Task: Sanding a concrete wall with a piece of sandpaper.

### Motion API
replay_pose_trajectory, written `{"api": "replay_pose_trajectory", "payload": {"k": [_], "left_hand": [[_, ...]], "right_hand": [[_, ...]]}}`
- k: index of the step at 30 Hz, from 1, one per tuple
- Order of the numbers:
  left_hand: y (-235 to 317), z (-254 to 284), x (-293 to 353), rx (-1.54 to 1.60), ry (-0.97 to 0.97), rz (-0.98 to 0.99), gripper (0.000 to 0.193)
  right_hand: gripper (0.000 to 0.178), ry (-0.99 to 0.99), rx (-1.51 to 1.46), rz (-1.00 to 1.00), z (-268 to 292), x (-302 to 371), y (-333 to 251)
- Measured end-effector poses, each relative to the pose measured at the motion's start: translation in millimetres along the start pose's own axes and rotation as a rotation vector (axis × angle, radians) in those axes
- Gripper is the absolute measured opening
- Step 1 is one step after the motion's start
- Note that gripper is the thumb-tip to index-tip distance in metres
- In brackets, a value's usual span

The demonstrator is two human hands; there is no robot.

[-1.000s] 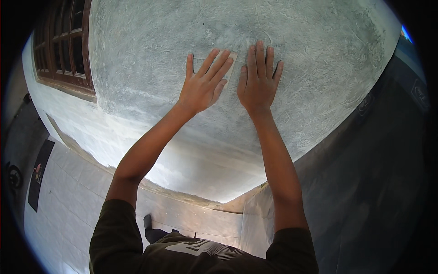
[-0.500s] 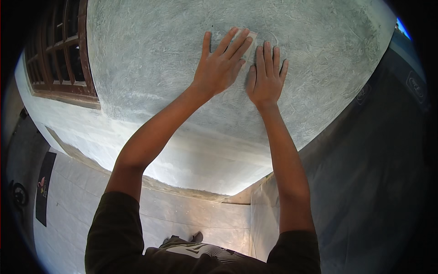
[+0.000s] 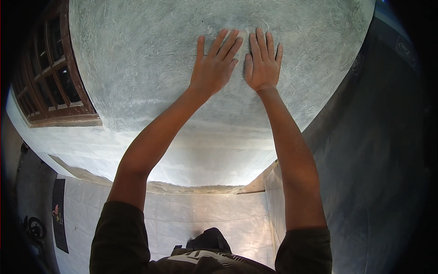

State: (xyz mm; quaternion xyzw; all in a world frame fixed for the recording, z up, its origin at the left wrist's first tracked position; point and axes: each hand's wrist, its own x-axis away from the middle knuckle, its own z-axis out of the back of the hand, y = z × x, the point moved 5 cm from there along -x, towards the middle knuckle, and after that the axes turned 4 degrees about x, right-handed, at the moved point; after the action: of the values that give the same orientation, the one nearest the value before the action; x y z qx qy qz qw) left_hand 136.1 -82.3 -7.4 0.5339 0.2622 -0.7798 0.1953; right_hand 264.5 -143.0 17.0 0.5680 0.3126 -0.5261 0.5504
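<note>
Against the rough grey plastered wall (image 3: 150, 55), my left hand (image 3: 213, 68) lies flat with its fingers spread. A thin pale sheet, perhaps sandpaper (image 3: 242, 35), shows beside its fingertips, and the rest of it is hidden beneath the fingers. Just to the right, my right hand (image 3: 263, 66) rests on the wall too, fingers stretched upward and slightly apart. Its fingertips are close to the sheet's right edge; whether they touch it I cannot tell. Both arms reach up and forward, and a narrow gap separates the two hands.
A brown wooden window with panes (image 3: 57, 68) is set in the wall at the left. Dark sheeting (image 3: 365, 150) hangs along the right. Below lies a pale tiled floor (image 3: 173, 214) with a dark mat (image 3: 59, 214) at the left; a wheel (image 3: 35, 227) stands beyond it.
My right hand has slid up the wall, its fingertips now about level with the left's. The left hand has dropped slightly, and less of the pale sheet shows. The whole view has shifted.
</note>
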Motion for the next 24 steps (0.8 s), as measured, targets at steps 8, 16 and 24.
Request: {"api": "replay_pose_trajectory", "payload": {"k": [8, 16, 24], "left_hand": [[-2.0, 4.1, -3.2, 0.028, -0.021, -0.074, 0.064], [2.1, -16.0, 52.5, -0.002, -0.104, -0.016, 0.062], [-5.9, -5.6, 14.3, -0.040, 0.008, -0.029, 0.066]], "right_hand": [[0.057, 0.016, 0.030, -0.020, 1.1, -1.6, 0.8], [0.056, 0.014, 0.015, -0.013, 0.9, -0.7, 2.1], [0.056, 0.029, 0.027, -0.013, 0.1, 0.2, 3.5]]}}
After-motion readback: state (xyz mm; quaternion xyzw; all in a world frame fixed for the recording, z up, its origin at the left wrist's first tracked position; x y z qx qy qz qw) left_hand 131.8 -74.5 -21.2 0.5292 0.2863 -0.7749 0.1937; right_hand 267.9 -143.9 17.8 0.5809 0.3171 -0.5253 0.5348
